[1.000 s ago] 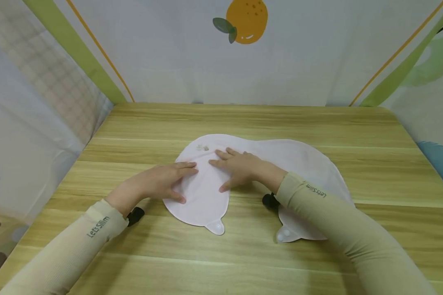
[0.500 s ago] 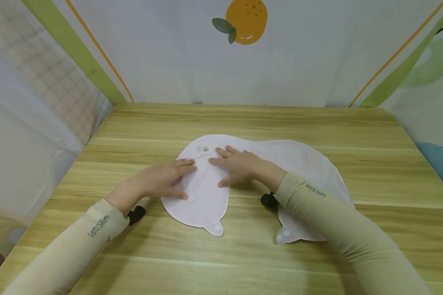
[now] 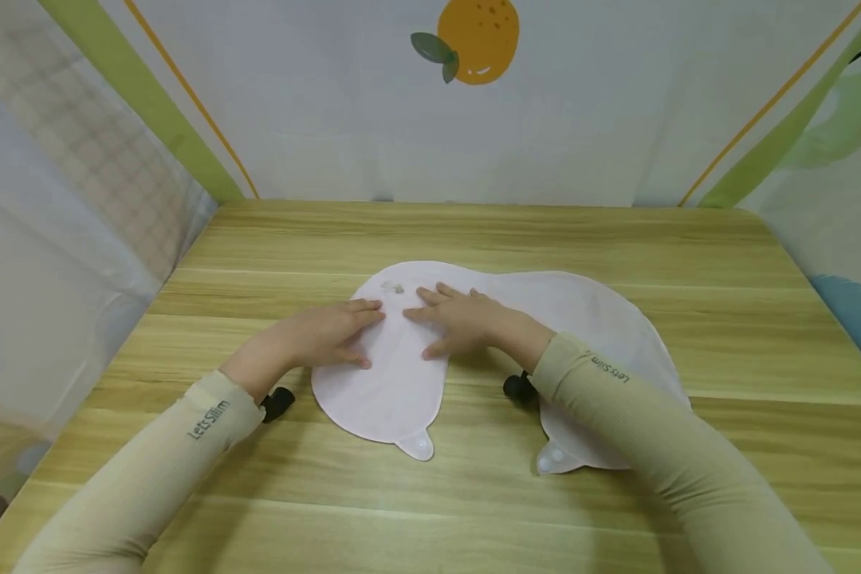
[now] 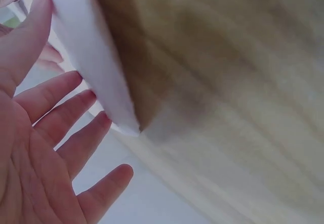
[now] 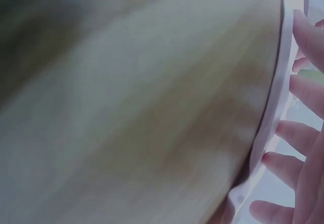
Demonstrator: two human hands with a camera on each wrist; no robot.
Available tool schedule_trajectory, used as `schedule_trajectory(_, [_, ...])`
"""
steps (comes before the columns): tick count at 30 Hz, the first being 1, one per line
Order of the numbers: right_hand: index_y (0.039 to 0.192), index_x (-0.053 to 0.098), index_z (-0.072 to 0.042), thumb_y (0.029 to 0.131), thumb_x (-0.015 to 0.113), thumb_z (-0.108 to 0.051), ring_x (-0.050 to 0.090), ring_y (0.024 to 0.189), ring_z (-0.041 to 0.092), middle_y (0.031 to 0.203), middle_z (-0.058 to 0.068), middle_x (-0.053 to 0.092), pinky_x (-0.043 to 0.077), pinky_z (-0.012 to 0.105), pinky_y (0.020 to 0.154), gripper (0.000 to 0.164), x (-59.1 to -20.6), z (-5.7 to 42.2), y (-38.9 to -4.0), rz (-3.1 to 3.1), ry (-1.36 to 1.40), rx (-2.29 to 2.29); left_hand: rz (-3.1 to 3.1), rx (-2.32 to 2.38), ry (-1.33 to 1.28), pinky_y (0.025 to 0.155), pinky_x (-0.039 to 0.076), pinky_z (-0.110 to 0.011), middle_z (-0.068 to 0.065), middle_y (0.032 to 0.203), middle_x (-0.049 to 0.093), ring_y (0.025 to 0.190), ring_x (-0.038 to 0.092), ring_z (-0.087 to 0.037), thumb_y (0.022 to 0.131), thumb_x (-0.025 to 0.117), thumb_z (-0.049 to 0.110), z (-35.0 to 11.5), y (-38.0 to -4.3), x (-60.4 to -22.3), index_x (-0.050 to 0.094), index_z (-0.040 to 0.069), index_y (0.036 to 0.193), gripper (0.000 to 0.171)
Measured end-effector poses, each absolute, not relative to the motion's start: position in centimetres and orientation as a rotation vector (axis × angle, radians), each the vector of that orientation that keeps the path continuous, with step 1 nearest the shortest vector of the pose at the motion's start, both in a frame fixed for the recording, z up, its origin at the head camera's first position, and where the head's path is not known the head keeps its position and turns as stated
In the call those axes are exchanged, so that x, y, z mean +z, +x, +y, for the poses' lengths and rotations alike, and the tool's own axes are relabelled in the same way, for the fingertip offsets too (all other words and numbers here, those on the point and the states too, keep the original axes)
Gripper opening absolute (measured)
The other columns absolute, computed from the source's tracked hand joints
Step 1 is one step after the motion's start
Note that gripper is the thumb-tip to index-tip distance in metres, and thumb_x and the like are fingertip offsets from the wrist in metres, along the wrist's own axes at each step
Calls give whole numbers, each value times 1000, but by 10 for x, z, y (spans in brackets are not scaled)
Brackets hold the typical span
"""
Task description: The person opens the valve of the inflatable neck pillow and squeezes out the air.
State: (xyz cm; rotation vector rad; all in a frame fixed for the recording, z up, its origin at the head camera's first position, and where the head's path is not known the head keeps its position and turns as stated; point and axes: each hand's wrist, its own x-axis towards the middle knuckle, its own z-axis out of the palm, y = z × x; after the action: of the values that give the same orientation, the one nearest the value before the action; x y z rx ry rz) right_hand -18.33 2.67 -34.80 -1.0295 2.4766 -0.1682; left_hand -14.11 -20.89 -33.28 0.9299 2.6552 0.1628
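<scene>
A pale pink, curved bib (image 3: pixel 383 402) lies spread on the wooden table, its snap tabs pointing toward the near edge. On its left lobe rests my left hand (image 3: pixel 326 333), fingertips against the fabric and fingers extended. My right hand (image 3: pixel 469 320) presses the same lobe from the right with spread fingers. In the left wrist view, the fingertips of the left hand (image 4: pixel 55 143) touch the bib (image 4: pixel 96 57) near its edge. The right wrist view has the right hand (image 5: pixel 304 148) along the bib's border (image 5: pixel 273 107). My right forearm covers part of the right lobe.
The wooden table (image 3: pixel 330 526) extends around the bib on all sides. A white curtain with an orange print (image 3: pixel 478 44) hangs behind it. Black wrist cameras sit under both wrists, the left camera (image 3: pixel 278 404) just beside the bib.
My left hand has slid slightly away from me over the left lobe, uncovering more of its lower part. The right hand has barely moved.
</scene>
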Motion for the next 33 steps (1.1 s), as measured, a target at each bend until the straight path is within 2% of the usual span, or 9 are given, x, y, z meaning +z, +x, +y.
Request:
schedule_trajectory(22, [147,20,-36,86,52,-57,0,143,31,157,2,3,12,64,108,71,-351,39,-192,2499,-918,-155,2670,158,788,107,31,-50,-17,149,28,135,31,-35,83,67,36,-231,-133,-334,33,1,142,77])
schedule_trajectory(30, [148,14,-36,87,52,-55,-1,143,31,157,2,-2,12,65,108,75,-351,37,-192,2497,-900,-222,2726,213,918,107,32,-49,-21,141,40,131,38,-35,86,65,27,-225,-143,-333,41,-2,136,63])
schedule_trajectory(33, [147,17,-37,87,52,-54,-1,143,30,157,0,-1,12,64,108,72,-350,33,-193,2501,-911,-252,2718,245,1000,106,33,-48,-21,140,42,130,40,-34,87,64,27,-218,-148,-333,43,-3,135,61])
